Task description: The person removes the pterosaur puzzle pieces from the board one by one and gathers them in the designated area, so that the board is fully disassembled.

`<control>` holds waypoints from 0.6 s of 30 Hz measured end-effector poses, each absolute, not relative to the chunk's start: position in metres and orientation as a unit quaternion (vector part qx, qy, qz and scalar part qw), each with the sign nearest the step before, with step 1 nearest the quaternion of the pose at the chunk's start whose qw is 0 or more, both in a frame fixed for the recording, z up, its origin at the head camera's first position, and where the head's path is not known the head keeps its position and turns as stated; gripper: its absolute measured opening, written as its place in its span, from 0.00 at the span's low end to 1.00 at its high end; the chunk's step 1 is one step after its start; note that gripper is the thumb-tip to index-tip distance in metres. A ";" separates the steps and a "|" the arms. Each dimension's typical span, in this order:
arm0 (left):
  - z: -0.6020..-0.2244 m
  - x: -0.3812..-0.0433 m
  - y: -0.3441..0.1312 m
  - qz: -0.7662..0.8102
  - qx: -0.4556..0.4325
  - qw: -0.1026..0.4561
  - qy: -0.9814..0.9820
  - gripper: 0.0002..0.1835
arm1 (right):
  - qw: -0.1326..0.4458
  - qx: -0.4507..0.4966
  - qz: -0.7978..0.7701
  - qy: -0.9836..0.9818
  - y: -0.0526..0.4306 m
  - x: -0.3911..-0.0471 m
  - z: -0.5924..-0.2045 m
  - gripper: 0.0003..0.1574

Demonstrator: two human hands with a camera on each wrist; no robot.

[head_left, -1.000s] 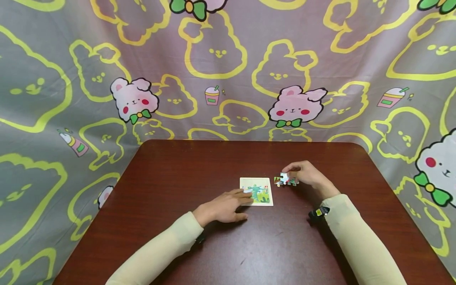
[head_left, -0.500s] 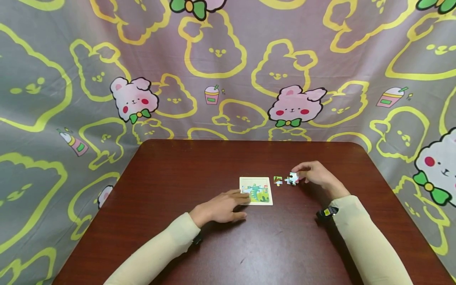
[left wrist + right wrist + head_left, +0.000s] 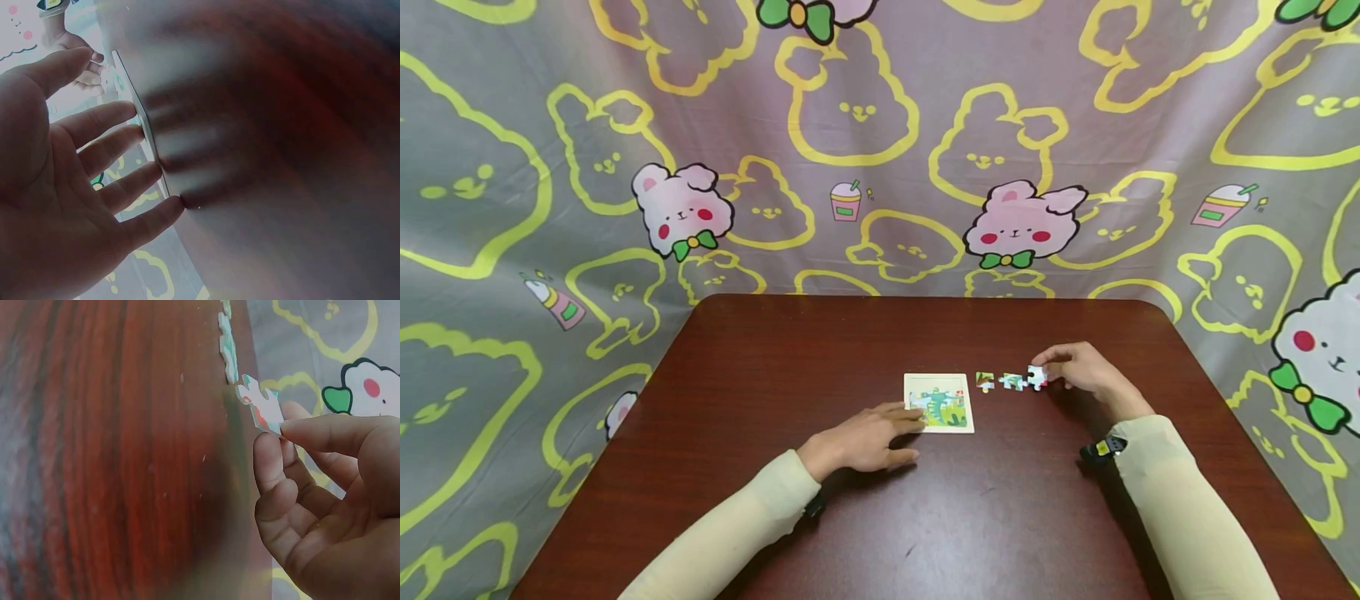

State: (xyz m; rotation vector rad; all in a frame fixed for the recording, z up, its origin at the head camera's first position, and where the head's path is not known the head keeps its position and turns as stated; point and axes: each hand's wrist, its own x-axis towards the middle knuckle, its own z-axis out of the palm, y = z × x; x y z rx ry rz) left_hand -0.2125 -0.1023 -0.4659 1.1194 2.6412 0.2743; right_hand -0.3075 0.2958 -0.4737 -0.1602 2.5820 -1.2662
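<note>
My right hand point(image 3: 1078, 371) pinches a jigsaw puzzle piece point(image 3: 262, 406), mostly white with a red patch, between thumb and fingers, tilted close over the table. To its left lie two more puzzle pieces: a blue-and-white one point(image 3: 1012, 382) and a green-and-brown one point(image 3: 985, 382). Left of these is a pale square puzzle board point(image 3: 938, 424) with a green figure and plants pictured on it. My left hand point(image 3: 867, 435) rests with its fingers spread and extended, fingertips at the board's left edge; in the left wrist view the fingers point(image 3: 134, 187) line up along that edge.
A dark reddish-brown table point(image 3: 775, 358) lies under everything. Behind it hangs a grey curtain point(image 3: 880, 192) printed with yellow outlines and rabbit faces, close to the table's far edge. Wrist cameras are strapped at both cuffs, the right one point(image 3: 1103, 450) being plainer to see.
My right hand has moved right with its puzzle piece, away from the board, uncovering the two other pieces, which now lie spread in a row. My left hand has barely shifted left.
</note>
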 end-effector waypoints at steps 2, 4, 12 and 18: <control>-0.466 -0.212 -0.102 0.095 0.385 0.130 0.909 0.31 | 0.130 -0.051 -0.430 0.892 0.297 -0.308 -0.476 0.14; -0.466 -0.212 -0.102 0.094 0.386 0.129 0.909 0.31 | 0.130 -0.041 -0.425 0.895 0.298 -0.308 -0.477 0.14; -0.467 -0.213 -0.103 0.092 0.386 0.130 0.909 0.31 | 0.127 -0.038 -0.415 0.900 0.300 -0.309 -0.479 0.14; -0.468 -0.215 -0.102 0.087 0.383 0.132 0.910 0.31 | 0.125 -0.039 -0.417 0.899 0.299 -0.308 -0.477 0.14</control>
